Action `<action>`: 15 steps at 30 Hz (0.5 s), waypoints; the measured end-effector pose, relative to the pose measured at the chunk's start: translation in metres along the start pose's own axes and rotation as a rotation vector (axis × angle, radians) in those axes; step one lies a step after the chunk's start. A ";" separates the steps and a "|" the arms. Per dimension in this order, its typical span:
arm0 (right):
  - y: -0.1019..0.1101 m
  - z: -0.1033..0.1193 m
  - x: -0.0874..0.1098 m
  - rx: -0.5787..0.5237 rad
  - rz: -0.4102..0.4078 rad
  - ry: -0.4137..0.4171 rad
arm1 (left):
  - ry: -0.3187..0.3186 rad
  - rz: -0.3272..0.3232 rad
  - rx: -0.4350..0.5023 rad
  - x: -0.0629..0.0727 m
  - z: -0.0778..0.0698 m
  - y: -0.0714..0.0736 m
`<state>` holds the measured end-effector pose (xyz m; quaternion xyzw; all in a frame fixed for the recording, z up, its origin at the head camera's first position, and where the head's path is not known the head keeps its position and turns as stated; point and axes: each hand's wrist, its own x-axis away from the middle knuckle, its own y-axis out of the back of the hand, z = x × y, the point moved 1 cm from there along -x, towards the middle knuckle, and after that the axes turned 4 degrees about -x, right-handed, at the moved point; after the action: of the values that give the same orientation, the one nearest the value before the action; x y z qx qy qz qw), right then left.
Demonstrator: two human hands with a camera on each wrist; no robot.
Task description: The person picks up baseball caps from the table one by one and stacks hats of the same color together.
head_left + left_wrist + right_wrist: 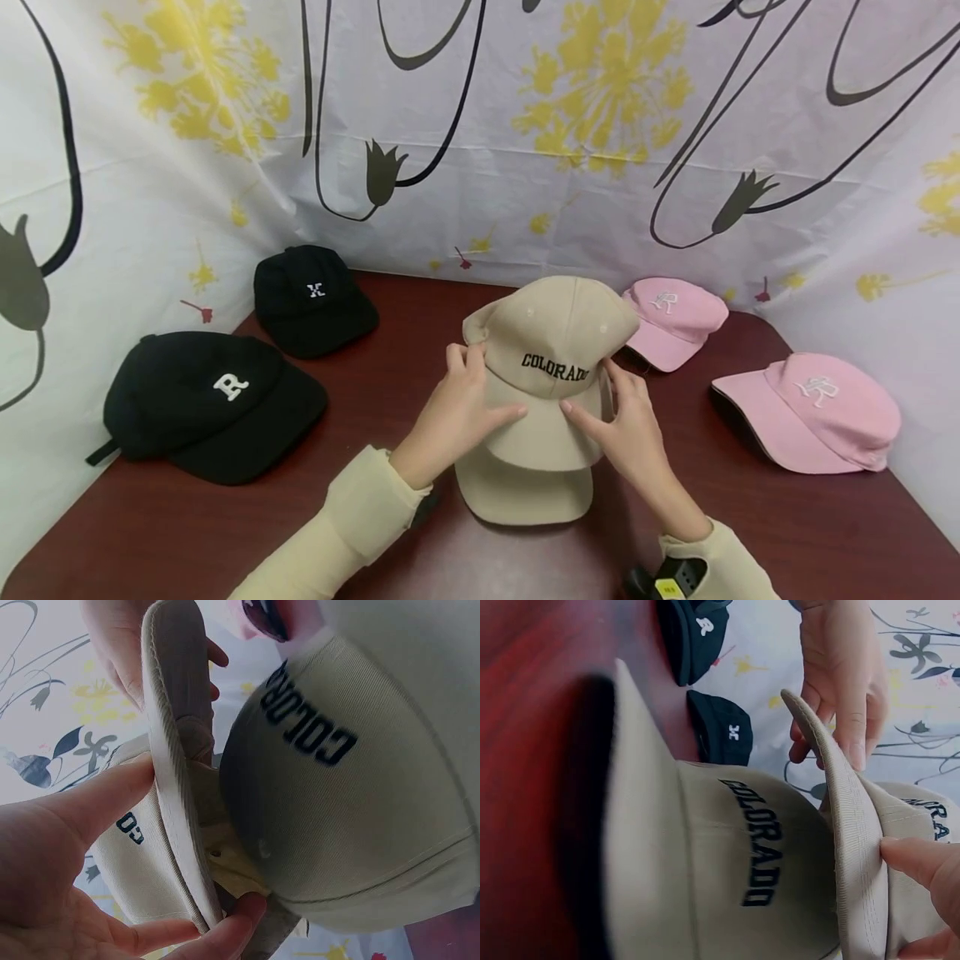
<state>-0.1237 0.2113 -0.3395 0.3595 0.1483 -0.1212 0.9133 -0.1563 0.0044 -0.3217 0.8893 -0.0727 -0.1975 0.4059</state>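
A beige cap (573,317) with dark COLORADO lettering is held level between both hands. My left hand (465,408) grips the side of its brim, thumb on top and fingers around the edge. On the other side, my right hand (628,417) pinches the brim in the same way. Below it a second beige cap (360,795), also lettered COLORADO, sits on the table, its brim (525,498) sticking out toward me. The right wrist view shows the held brim (855,855) just over the lower crown (735,847); whether they touch, I cannot tell.
Two black caps, one with an R (187,392) and a smaller one (307,300) behind it, lie at left. Two pink caps, a near one (832,417) and a far one (678,312), lie at right. A patterned cloth (465,108) hangs around the dark red table (375,425).
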 end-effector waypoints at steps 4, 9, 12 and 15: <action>-0.003 -0.001 0.012 -0.003 0.002 -0.004 | 0.006 0.014 -0.011 0.010 0.004 -0.005; -0.008 -0.006 0.021 0.005 0.023 -0.009 | 0.023 0.030 -0.021 0.017 0.010 -0.012; -0.011 -0.010 0.026 0.001 0.038 -0.016 | 0.020 0.036 -0.035 0.020 0.013 -0.016; -0.014 -0.013 0.029 -0.006 0.048 -0.015 | 0.017 0.043 -0.044 0.022 0.015 -0.018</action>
<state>-0.1038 0.2072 -0.3680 0.3592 0.1332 -0.1013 0.9182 -0.1427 -0.0008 -0.3502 0.8799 -0.0843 -0.1828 0.4303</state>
